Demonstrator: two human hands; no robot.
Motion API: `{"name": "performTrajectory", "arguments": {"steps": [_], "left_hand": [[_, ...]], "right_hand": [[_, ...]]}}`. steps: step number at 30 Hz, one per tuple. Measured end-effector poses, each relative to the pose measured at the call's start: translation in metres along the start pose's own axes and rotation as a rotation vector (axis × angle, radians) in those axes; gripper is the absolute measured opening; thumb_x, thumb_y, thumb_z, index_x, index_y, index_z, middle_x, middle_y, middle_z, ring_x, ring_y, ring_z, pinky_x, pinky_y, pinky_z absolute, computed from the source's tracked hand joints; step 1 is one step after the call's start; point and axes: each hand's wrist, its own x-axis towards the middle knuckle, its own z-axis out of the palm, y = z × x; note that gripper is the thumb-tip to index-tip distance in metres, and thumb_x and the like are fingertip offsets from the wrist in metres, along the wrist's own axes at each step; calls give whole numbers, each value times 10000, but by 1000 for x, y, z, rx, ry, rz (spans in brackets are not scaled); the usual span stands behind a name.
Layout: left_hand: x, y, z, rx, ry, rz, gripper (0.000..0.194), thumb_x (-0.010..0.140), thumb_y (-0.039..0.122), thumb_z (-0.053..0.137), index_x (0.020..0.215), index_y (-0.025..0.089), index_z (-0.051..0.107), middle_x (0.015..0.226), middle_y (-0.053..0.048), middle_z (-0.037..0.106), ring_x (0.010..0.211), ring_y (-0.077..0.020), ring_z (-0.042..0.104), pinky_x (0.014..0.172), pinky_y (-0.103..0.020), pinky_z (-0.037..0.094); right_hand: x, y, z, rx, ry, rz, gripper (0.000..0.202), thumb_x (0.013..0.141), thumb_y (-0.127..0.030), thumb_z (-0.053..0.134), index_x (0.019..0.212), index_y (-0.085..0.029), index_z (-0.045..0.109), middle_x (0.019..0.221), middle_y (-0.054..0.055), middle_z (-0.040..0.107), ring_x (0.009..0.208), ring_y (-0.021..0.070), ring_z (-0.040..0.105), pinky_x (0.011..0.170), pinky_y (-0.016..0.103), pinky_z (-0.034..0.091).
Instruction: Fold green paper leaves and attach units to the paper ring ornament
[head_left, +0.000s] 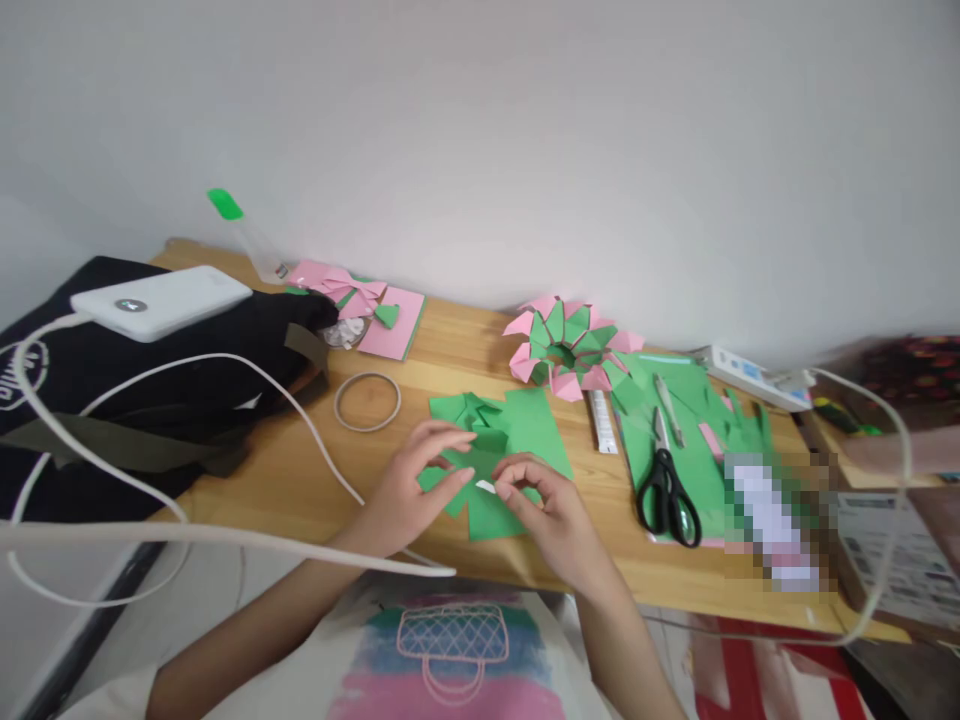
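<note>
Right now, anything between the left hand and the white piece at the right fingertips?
Nothing visible between the left hand and the white piece by the right hand. A white cable crosses the left forearm, outside that gap.

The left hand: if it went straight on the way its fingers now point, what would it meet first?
The left hand would probably meet the small white piece by the right hand; depth is unclear, so the green paper below might come first.

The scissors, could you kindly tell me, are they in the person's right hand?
No, the scissors lie mostly on green paper, apart from the right hand.
</note>
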Motion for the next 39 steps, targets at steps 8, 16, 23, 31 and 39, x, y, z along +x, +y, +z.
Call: {"name": "performTrajectory", "arguments": {"steps": [8,16,23,31,39], "left_hand": [[-23,-1,-36,-69,-654,-254,376,929,467,496,1009,178,723,858,-67,764,768,-161,714,692,-232,546],[-34,2,-73,131,-860,-432,182,790,265,618,665,172,713,502,7,619,448,-116,526,402,-175,345],[2,13,-62,208,-652,-257,276,926,330,503,831,183,716,872,-56,673,812,-171,616,766,-243,481],[26,18,-55,-110,-1162,-203,572,973,573,323,856,179,722,839,-115,686,812,-203,647,760,-260,503],[29,9,-54,96,-881,-52,300,977,287,466,862,167,716,834,-57,673,771,-145,641,730,-223,506]], "right_hand": [[17,14,-16,55,132,49,218,843,-441,636,841,-227,678,836,36,682,809,190,610,782,331,467],[37,18,-17,87,175,44,241,802,-429,678,931,-226,669,880,37,686,838,197,618,780,337,480],[47,30,-16,44,148,5,203,826,-320,663,1018,-254,649,919,31,687,859,194,632,782,345,504],[49,37,-20,-12,153,27,154,871,-256,619,1017,-268,663,962,29,694,898,195,646,825,359,513],[46,43,-24,-216,52,-119,145,905,-181,573,996,-249,663,928,27,689,849,165,659,764,309,535]]}}
